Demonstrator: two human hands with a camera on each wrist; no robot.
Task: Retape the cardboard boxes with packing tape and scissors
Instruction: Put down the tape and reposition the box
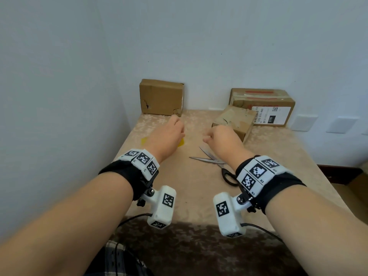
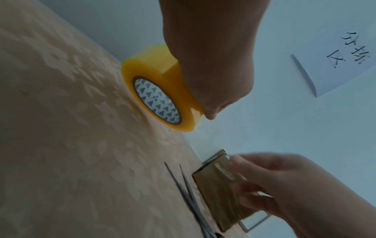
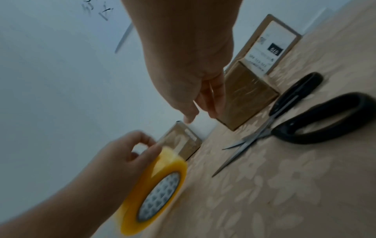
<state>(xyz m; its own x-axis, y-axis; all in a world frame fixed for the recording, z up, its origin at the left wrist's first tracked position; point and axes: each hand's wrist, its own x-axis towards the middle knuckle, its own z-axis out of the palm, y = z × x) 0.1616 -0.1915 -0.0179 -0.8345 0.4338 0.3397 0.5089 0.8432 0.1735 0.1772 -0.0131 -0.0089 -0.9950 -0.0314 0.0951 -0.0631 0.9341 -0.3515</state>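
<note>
A yellow packing tape roll (image 2: 158, 95) stands on edge on the table, and my left hand (image 1: 171, 130) grips it from above; in the head view only yellow slivers of the tape roll (image 1: 181, 144) show beneath the hand. Black-handled scissors (image 1: 217, 163) lie with their blades apart on the table under my right hand (image 1: 219, 136), which hovers with loosely hanging fingers and holds nothing. Just beyond it sits a small cardboard box (image 1: 233, 121). In the right wrist view the fingers (image 3: 211, 99) hang beside that small box (image 3: 246, 96).
A brown box (image 1: 162, 98) stands against the back wall on the left. A larger labelled box (image 1: 262, 106) stands at the back right. The table (image 1: 189, 196) wears a beige patterned cloth. A wall closes the left side. A handwritten paper (image 2: 341, 61) hangs on the wall.
</note>
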